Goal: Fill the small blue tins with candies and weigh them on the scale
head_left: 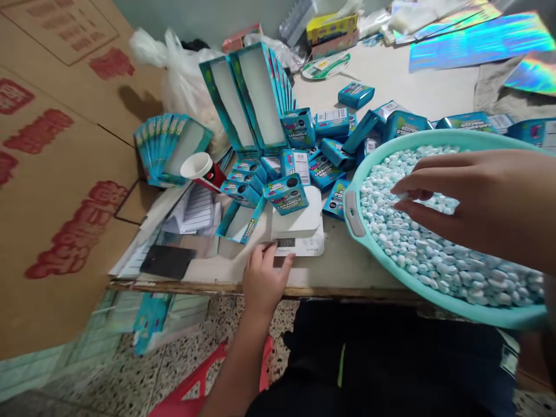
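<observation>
My right hand (452, 202) is over a turquoise tub (362, 231) full of small wrapped candies (438, 272). Between its thumb and fingertips a wrapped candy (403, 198) is pinched, mostly covered by the fingers. My left hand (264, 278) rests at the table's front edge, thumb and fingers apart, fingertips at the front left corner of a white kitchen scale (299, 220). On the scale's plate stands a small blue candy box (286, 194), slightly tilted. The scale's display is lit, but its digits are too blurred to read.
Several blue boxes (325, 172) lie heaped behind the scale. To its left are a shallow blue tray (240, 223), a paper cup (200, 169) and a dark phone (168, 262). A large cardboard box (56, 174) stands at the left; shiny sheets (482, 43) lie at the back right.
</observation>
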`<state>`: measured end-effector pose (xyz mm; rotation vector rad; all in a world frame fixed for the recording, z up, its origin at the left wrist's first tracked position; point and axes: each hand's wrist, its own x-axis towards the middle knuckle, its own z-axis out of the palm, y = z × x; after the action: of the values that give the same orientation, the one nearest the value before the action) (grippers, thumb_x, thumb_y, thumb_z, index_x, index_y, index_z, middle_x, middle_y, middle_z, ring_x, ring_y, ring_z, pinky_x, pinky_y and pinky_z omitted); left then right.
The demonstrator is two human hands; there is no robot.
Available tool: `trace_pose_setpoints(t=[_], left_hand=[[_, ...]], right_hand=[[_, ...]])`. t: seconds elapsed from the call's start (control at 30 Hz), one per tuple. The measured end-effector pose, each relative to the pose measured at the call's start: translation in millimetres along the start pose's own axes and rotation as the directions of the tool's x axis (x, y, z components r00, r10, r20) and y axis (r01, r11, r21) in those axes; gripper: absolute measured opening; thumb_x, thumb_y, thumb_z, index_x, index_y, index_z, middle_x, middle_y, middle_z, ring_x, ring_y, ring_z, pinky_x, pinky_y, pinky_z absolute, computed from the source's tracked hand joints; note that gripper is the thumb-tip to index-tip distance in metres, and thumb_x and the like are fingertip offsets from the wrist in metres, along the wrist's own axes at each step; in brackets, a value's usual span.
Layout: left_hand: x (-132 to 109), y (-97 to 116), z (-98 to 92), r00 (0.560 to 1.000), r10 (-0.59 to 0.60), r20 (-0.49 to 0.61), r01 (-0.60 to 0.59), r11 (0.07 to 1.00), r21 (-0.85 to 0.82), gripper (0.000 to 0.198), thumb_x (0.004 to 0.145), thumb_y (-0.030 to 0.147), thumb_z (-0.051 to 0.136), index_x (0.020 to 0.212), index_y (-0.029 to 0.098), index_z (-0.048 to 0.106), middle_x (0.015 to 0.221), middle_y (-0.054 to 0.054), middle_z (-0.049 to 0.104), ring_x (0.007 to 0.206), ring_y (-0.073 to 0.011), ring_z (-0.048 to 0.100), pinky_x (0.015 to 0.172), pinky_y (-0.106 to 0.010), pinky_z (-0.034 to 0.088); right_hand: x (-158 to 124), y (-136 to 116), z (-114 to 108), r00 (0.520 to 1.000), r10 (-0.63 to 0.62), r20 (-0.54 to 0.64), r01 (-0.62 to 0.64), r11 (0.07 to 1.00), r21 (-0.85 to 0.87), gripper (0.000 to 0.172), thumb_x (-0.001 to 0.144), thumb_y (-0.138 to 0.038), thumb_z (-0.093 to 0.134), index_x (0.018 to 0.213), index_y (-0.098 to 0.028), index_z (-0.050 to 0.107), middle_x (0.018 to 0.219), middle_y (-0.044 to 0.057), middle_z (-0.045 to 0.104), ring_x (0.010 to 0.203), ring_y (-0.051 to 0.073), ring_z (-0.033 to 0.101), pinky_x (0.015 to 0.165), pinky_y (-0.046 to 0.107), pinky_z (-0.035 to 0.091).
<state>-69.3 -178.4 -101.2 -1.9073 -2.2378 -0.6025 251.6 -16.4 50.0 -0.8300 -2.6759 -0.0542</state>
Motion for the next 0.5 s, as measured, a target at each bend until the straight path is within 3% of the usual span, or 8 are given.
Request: trace_pose_setpoints(t=[0.1, 0.2, 0.27, 0.33, 0.4, 0.5], left_hand=[[3.4, 4.3, 6.7, 1.000, -0.026, 0.001, 0.026, 0.998, -0.058, 0.048, 0.098, 0.054, 0.060, 0.123, 0.015, 0.072, 0.120, -0.017, 0.069, 0.116, -0.0342, 0.066, 0.104, -0.047, 0.054], [10.0, 4.0, 3.8, 0.997, -0.073, -0.018, 0.071, 0.992, -0.100, 0.054, 0.097, 0.059, 0.056, 0.123, 0.014, 0.070, 0.123, -0.019, 0.066, 0.120, -0.0379, 0.064, 0.109, -0.052, 0.051], [16.1, 2.2, 0.5, 0.997, -0.082, 0.010, 0.082, 0.990, -0.114, 0.054, 0.096, 0.061, 0.055, 0.125, 0.017, 0.067, 0.124, -0.018, 0.065, 0.124, -0.0386, 0.062, 0.113, -0.054, 0.048], [23.3, 1.3, -2.5, 0.993, -0.094, 0.073, 0.102, 0.987, -0.121, 0.057, 0.094, 0.064, 0.055, 0.127, 0.018, 0.064, 0.126, -0.018, 0.063, 0.127, -0.0404, 0.060, 0.115, -0.056, 0.046], [30.7, 2.0, -4.9, 0.971, -0.197, 0.136, 0.212, 0.971, -0.111, 0.067, 0.089, 0.070, 0.056, 0.131, 0.018, 0.060, 0.128, -0.019, 0.063, 0.126, -0.0435, 0.061, 0.112, -0.061, 0.047], [42.7, 4.3, -5.6, 0.896, -0.367, 0.251, 0.387, 0.921, -0.036, 0.088, 0.081, 0.076, 0.061, 0.143, 0.015, 0.053, 0.134, -0.023, 0.060, 0.133, -0.0488, 0.056, 0.111, -0.065, 0.046]], right_hand=[[1.9, -5.6, -2.2, 0.992, 0.070, 0.107, -0.067, 0.997, -0.029, 0.032, 0.095, -0.034, 0.047, 0.093, -0.023, 0.077, 0.092, 0.006, 0.075, 0.070, 0.021, 0.064, 0.061, 0.033, 0.041], [2.6, -9.7, -15.4, 0.932, 0.193, 0.305, -0.191, 0.981, -0.037, 0.028, 0.095, -0.023, 0.049, 0.095, -0.018, 0.076, 0.096, 0.007, 0.076, 0.080, 0.020, 0.067, 0.069, 0.031, 0.045], [1.6, -9.3, -26.5, 0.907, 0.228, 0.353, -0.230, 0.973, -0.039, 0.030, 0.097, -0.019, 0.046, 0.097, -0.018, 0.076, 0.099, 0.006, 0.076, 0.084, 0.019, 0.068, 0.069, 0.028, 0.047], [-0.7, -7.2, -35.9, 0.919, 0.228, 0.320, -0.224, 0.973, -0.050, 0.033, 0.098, -0.013, 0.043, 0.097, -0.019, 0.076, 0.101, 0.003, 0.075, 0.086, 0.016, 0.069, 0.069, 0.024, 0.047], [-2.9, -4.8, -40.8, 0.937, 0.224, 0.268, -0.212, 0.975, -0.073, 0.037, 0.096, -0.008, 0.040, 0.093, -0.019, 0.076, 0.099, 0.001, 0.075, 0.083, 0.013, 0.069, 0.068, 0.021, 0.047], [-2.0, -2.5, -38.2, 0.953, 0.221, 0.206, -0.211, 0.975, -0.069, 0.030, 0.096, -0.013, 0.048, 0.090, -0.020, 0.076, 0.097, 0.000, 0.075, 0.079, 0.013, 0.068, 0.064, 0.022, 0.047]])
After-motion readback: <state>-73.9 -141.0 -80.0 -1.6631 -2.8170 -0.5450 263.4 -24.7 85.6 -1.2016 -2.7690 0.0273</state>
